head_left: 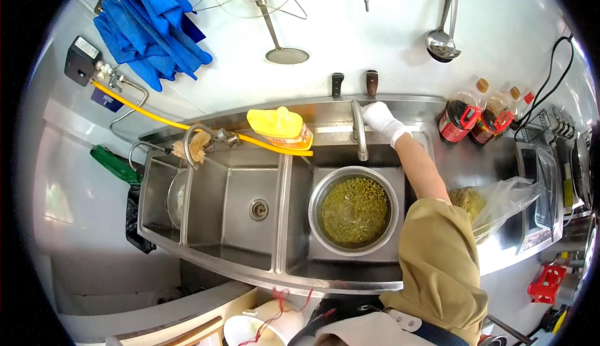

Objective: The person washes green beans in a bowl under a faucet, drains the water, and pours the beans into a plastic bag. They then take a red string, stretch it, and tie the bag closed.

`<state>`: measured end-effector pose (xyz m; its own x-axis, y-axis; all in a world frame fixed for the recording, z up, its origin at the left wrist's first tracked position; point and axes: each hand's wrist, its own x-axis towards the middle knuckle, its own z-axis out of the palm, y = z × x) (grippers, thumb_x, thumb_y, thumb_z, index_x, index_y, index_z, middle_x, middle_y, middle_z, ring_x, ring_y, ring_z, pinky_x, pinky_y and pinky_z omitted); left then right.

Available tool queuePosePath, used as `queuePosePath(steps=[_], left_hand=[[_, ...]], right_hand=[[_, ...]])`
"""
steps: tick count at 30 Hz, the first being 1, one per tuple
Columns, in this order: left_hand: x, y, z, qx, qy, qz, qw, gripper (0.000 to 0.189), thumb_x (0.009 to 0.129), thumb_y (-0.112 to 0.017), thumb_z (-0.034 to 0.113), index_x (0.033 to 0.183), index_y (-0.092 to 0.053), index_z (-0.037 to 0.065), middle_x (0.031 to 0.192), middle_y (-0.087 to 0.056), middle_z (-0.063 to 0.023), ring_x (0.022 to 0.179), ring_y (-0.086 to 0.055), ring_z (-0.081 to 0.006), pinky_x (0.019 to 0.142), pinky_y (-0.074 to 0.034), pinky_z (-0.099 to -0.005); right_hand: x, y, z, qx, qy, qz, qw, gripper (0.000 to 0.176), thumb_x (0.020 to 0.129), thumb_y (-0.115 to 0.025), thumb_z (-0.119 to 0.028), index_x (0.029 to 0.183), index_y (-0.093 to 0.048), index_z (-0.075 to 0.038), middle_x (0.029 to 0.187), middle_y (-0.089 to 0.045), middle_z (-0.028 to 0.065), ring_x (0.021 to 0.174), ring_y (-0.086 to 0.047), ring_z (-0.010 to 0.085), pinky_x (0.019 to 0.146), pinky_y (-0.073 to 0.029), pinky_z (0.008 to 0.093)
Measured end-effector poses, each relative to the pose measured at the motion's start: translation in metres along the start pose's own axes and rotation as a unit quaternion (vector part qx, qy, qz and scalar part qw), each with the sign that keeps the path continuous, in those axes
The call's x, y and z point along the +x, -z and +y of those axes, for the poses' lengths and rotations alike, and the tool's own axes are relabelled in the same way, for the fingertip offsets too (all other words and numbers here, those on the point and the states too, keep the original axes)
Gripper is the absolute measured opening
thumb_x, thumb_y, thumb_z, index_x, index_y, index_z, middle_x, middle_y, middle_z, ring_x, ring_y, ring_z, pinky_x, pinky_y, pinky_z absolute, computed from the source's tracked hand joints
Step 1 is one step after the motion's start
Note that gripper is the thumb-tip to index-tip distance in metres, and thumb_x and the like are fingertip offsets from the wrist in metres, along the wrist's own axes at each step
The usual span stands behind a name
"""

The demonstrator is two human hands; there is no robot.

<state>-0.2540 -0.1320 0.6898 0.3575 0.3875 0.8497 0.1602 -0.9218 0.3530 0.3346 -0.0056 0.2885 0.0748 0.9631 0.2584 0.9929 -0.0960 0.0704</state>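
My right hand [382, 121], in a white glove, reaches to the back of the sink. Its fingers are closed at the base of the metal faucet [360, 127]; the part they grip is hidden behind the glove. Under the spout, a round metal bowl [314, 224] stands in the right basin [312, 265]. Small green beans or grains [354, 212] fill much of it, and they look wet. My left hand is out of view.
Left of the bowl are a middle basin [234, 246] and a narrow basin. A yellow jug [281, 127] and yellow hose [250, 140] lie along the back ledge. Right of the sink stand bottles [459, 118] and a clear plastic bag [506, 202]. Ladles [442, 45] hang above.
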Motion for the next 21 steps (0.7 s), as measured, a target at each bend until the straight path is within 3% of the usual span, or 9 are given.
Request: queuePosePath(steps=[1,3,4,5,6,10,14,19,21], left_hand=[[0.006,-0.010,-0.001,-0.025,0.013,-0.001,1.000,0.017,0.080,-0.059,0.016,0.084,-0.045,0.007,0.072,-0.048,0.0001,0.056,-0.037,-0.0117,0.057,-0.034,-0.0315],[0.016,-0.023,-0.001,0.146,-0.086,-0.220,0.961,0.058,0.073,-0.064,0.026,0.129,-0.047,0.017,0.095,-0.053,-0.0062,0.102,-0.050,-0.0262,0.085,-0.043,-0.0586],[0.008,-0.017,-0.012,0.072,0.128,-0.086,0.985,0.028,0.083,-0.058,0.028,0.070,-0.050,0.005,0.061,-0.049,-0.0056,0.061,-0.043,-0.0200,0.072,-0.037,-0.0370],[0.004,-0.051,-0.009,0.087,0.147,-0.001,0.985,0.026,0.085,-0.057,0.025,0.074,-0.057,0.002,0.066,-0.058,-0.0099,0.063,-0.052,-0.0212,0.071,-0.042,-0.0381],[0.031,-0.065,-0.015,0.008,0.075,-0.226,0.971,0.019,0.086,-0.055,0.015,0.075,-0.059,0.000,0.070,-0.061,-0.0104,0.065,-0.056,-0.0199,0.074,-0.046,-0.0392],[0.046,-0.159,0.002,-0.073,0.141,-0.198,0.967,0.009,0.082,-0.054,-0.006,0.081,-0.063,-0.005,0.071,-0.064,-0.0093,0.062,-0.058,-0.0142,0.061,-0.047,-0.0263],[0.064,-0.216,0.024,-0.197,0.186,-0.217,0.938,0.016,0.085,-0.050,-0.006,0.095,-0.063,-0.006,0.078,-0.064,-0.0097,0.073,-0.060,-0.0138,0.071,-0.047,-0.0245],[0.084,-0.261,0.055,-0.287,0.117,-0.275,0.910,0.014,0.087,-0.055,0.000,0.096,-0.065,-0.002,0.080,-0.065,-0.0048,0.077,-0.061,-0.0112,0.076,-0.046,-0.0223],[0.087,-0.273,0.070,-0.334,0.087,-0.271,0.899,0.014,0.088,-0.057,0.004,0.097,-0.066,-0.001,0.079,-0.066,-0.0039,0.079,-0.061,-0.0109,0.077,-0.046,-0.0228]], right_hand=[[-0.007,-0.006,-0.002,0.038,-0.062,0.025,0.997,0.013,0.082,-0.054,-0.019,0.078,-0.059,-0.007,0.074,-0.065,0.0130,0.070,-0.065,0.0302,0.063,-0.052,0.0408],[-0.040,0.011,-0.027,0.147,-0.198,0.122,0.961,0.014,0.081,-0.061,-0.022,0.080,-0.059,-0.008,0.071,-0.065,0.0130,0.069,-0.064,0.0311,0.063,-0.051,0.0415],[-0.056,0.019,-0.040,0.201,-0.259,0.161,0.931,0.016,0.080,-0.063,-0.023,0.081,-0.060,-0.008,0.071,-0.065,0.0131,0.069,-0.064,0.0315,0.062,-0.050,0.0418],[-0.077,0.029,-0.057,0.258,-0.282,0.205,0.901,0.018,0.083,-0.062,-0.026,0.085,-0.061,-0.008,0.067,-0.063,0.0136,0.066,-0.063,0.0302,0.060,-0.049,0.0395],[-0.097,0.035,-0.072,0.448,-0.351,0.125,0.812,0.021,0.087,-0.060,-0.028,0.090,-0.063,-0.007,0.069,-0.065,0.0094,0.064,-0.064,0.0247,0.059,-0.049,0.0361],[-0.176,0.112,-0.145,0.809,-0.170,0.011,0.562,0.039,0.095,-0.048,-0.035,0.112,-0.060,-0.001,0.100,-0.067,0.0066,0.092,-0.063,0.0177,0.081,-0.049,0.0308],[-0.207,0.206,-0.175,0.831,0.019,0.058,0.553,0.050,0.098,-0.042,-0.032,0.136,-0.038,-0.001,0.131,-0.051,0.0133,0.124,-0.045,0.0203,0.105,-0.030,0.0343],[-0.234,0.265,-0.155,0.732,-0.018,0.082,0.676,0.053,0.095,-0.050,-0.023,0.141,-0.031,-0.004,0.131,-0.051,0.0095,0.117,-0.048,0.0175,0.102,-0.034,0.0317],[-0.253,0.265,-0.139,0.759,-0.049,0.082,0.644,0.050,0.095,-0.050,-0.020,0.139,-0.034,-0.003,0.130,-0.052,0.0087,0.115,-0.049,0.0169,0.101,-0.035,0.0314]])
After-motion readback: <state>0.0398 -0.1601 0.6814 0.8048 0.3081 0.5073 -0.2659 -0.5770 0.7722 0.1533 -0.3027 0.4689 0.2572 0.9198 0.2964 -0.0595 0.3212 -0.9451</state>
